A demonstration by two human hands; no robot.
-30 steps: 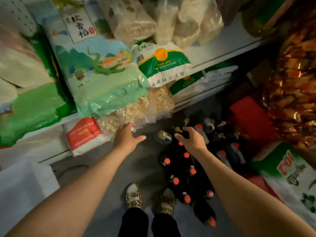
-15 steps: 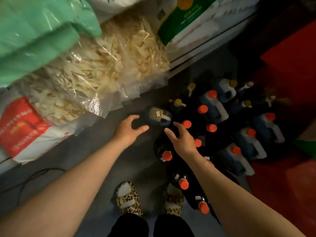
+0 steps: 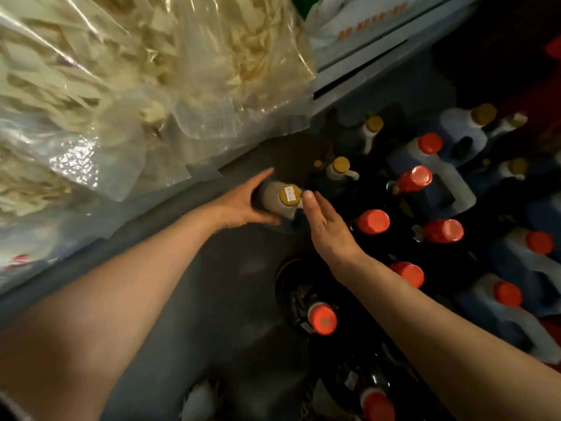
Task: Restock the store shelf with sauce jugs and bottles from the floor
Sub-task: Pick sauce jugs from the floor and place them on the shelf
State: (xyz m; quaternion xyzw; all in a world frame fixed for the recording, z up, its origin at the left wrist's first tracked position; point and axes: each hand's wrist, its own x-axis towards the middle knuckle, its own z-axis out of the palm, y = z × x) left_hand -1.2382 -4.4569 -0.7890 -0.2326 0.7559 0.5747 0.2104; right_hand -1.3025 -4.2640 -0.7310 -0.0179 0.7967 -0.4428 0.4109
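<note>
Big bag of dried stuff overhangs the shelf, so I reach under it to the floor where the jugs stand packed. Left hand wraps the yellow-capped jug at the cluster's edge; right hand, fingers straight, steadies it.

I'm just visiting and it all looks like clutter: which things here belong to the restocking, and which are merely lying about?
Belongs to the job: yellow-capped jug, gripped by the left hand, right hand at its cap; red-capped bottles; handled jugs; shelf edge.
Just lying about: clear bags of pale dried strips; white sack.
</note>
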